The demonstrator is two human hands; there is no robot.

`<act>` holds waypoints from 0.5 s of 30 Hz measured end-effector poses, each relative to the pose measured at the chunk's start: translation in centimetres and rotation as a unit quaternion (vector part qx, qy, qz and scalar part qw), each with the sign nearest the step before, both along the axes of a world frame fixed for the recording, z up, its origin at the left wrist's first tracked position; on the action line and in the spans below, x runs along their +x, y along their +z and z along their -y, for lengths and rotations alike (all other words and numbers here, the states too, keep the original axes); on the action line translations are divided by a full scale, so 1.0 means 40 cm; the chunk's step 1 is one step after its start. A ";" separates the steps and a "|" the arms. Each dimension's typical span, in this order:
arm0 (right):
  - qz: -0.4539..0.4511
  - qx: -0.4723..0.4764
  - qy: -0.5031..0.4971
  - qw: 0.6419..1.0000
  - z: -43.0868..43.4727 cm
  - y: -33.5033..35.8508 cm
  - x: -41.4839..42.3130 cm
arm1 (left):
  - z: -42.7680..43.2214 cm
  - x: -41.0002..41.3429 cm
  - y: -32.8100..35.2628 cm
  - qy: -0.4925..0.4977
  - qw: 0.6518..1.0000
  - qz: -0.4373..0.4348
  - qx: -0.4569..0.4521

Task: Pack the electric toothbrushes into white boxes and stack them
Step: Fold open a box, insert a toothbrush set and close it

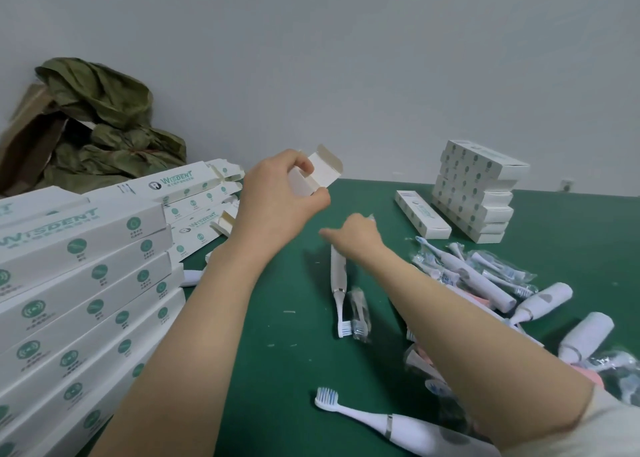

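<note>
Up above the green table (277, 335), the left hand (277, 190) pinches an open white box (320, 172). Below it the right hand (353, 236), blurred, hovers over a toothbrush (336, 273) lying flat; its grip is unclear.

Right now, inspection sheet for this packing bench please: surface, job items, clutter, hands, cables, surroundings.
Surface: green table, small white scraps on it.
Job's things: open-ended white box held up; left box stack, some end flaps open; closed box stack far right, with a single box lying beside it; mid-table toothbrush; near-edge toothbrush; pile of toothbrushes and bagged heads at right.
Clutter: olive-green bag over brown cardboard, far left.
Hands: left hand grips the open-ended white box; right hand above the mid-table toothbrush, grip blurred.
Cables: nothing seen.
Surroundings: plain grey wall.
</note>
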State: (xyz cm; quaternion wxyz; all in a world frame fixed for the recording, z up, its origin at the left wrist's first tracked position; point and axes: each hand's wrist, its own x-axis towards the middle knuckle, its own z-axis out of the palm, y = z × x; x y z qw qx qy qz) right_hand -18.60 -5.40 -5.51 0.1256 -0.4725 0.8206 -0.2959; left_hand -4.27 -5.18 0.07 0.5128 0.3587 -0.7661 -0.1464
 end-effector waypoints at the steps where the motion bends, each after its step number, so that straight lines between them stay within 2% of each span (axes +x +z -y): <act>1: -0.035 0.059 0.020 0.997 0.008 -0.010 0.000 | 0.002 0.001 0.001 0.001 1.000 0.004 -0.001; 3: -0.100 0.155 0.054 0.981 0.010 -0.017 0.002 | 0.003 0.001 0.000 0.000 1.000 0.014 0.000; 4: -0.102 0.167 0.059 0.979 0.011 -0.020 -0.003 | 0.002 0.001 -0.002 -0.002 1.000 0.018 0.003; 6: -0.022 0.126 0.029 0.991 0.005 -0.018 -0.023 | 0.004 0.002 -0.005 -0.003 1.000 0.022 0.009; 9: 0.119 -0.001 -0.024 0.993 -0.023 0.029 -0.055 | 0.010 0.003 -0.012 -0.008 0.999 0.029 0.013; 11: 0.166 -0.115 -0.032 0.979 -0.052 0.085 -0.085 | 0.017 -0.005 -0.025 -0.004 0.999 0.042 0.020; 13: 0.195 -0.256 -0.039 0.946 -0.093 0.148 -0.110 | 0.025 -0.014 -0.039 0.014 0.997 0.066 0.034; 15: 0.237 -0.378 -0.046 0.894 -0.143 0.196 -0.123 | 0.033 -0.016 -0.051 0.029 0.993 0.107 0.048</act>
